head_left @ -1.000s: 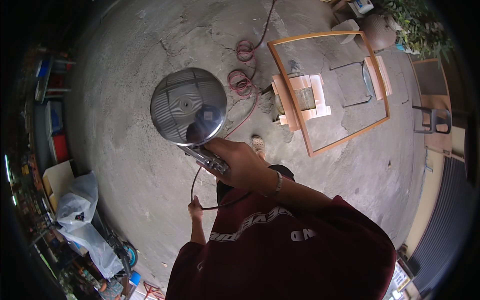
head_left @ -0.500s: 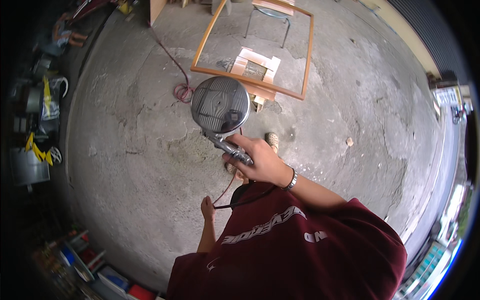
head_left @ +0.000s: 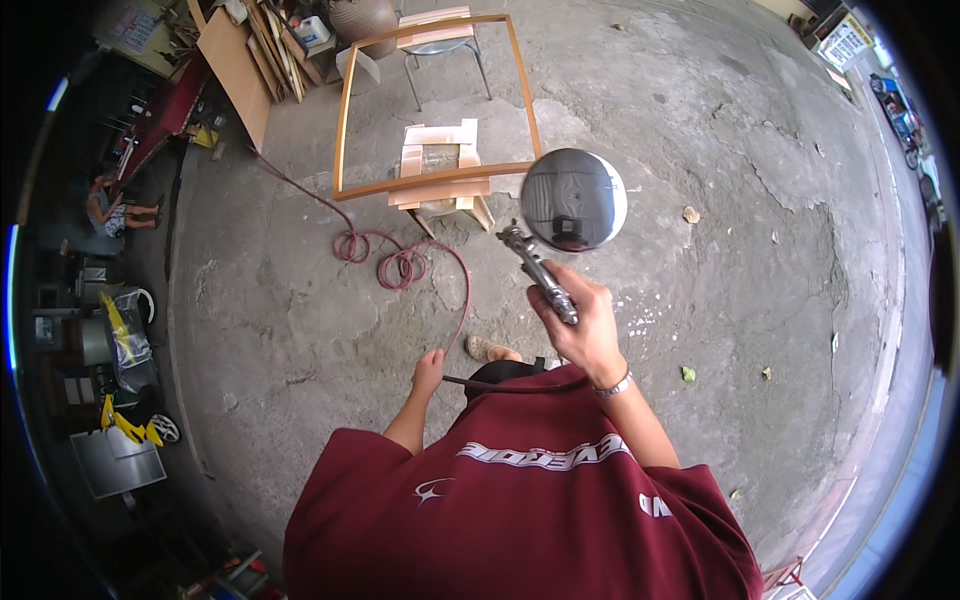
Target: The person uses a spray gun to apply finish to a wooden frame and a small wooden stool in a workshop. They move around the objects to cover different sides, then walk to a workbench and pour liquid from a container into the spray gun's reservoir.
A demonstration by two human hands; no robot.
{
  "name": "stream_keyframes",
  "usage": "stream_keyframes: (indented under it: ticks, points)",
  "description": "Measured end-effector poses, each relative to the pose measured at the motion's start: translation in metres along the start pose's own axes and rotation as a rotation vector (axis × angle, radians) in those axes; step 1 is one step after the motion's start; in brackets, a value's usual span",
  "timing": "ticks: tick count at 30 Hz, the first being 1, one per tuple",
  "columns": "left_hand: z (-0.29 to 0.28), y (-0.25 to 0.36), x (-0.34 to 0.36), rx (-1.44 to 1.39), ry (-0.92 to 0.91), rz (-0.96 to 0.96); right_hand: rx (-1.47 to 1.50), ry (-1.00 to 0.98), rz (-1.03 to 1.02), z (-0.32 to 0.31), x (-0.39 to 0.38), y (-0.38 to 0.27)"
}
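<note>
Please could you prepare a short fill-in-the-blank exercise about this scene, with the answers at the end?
1. The right hand holds the spray gun; the other hand grips the red hose on the person's ____ side.
2. A silver-coloured band circles the right ____.
3. The large rectangular frame seems made of ____.

Missing words: left; wrist; wood.

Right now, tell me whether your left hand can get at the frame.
Probably not: the left hand looks closed on the hose, and the frame is farther ahead, seemingly out of reach.
</note>
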State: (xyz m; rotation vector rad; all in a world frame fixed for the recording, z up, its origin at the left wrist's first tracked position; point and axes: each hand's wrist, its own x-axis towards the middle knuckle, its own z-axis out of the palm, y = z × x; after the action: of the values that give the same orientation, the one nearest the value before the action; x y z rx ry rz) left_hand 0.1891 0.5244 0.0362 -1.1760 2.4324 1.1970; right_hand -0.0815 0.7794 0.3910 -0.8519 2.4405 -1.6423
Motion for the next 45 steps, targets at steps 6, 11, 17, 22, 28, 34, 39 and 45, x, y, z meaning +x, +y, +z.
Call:
stream_keyframes:
  ticks: [6,11,17,22,28,34,39,45]
  points:
    - [0.086,0.096,-0.017,0.112,-0.168,0.157,-0.109,0.245,0.244,-0.147,-0.078,0.049]
    - [0.159,0.149,-0.06,0.043,-0.24,0.065,-0.168,0.375,0.203,-0.23,-0.127,0.073]
    - [0.208,0.235,-0.116,-0.001,-0.267,0.251,-0.207,0.559,0.374,-0.318,-0.185,0.104]
    - [0.221,0.264,-0.101,0.138,-0.361,0.198,-0.052,0.575,0.399,-0.344,-0.217,0.117]
    - [0.282,0.301,-0.062,0.337,-0.571,0.268,-0.125,0.678,0.537,-0.373,-0.215,0.14]
    - [0.365,0.367,-0.016,0.354,-0.757,0.275,-0.228,0.732,0.503,-0.436,-0.195,0.15]
    - [0.425,0.422,0.025,0.164,-0.795,0.489,-0.265,0.73,0.39,-0.485,-0.158,0.167]
    - [0.452,0.509,0.072,0.061,-0.73,0.348,-0.197,0.957,0.513,-0.533,-0.143,0.192]
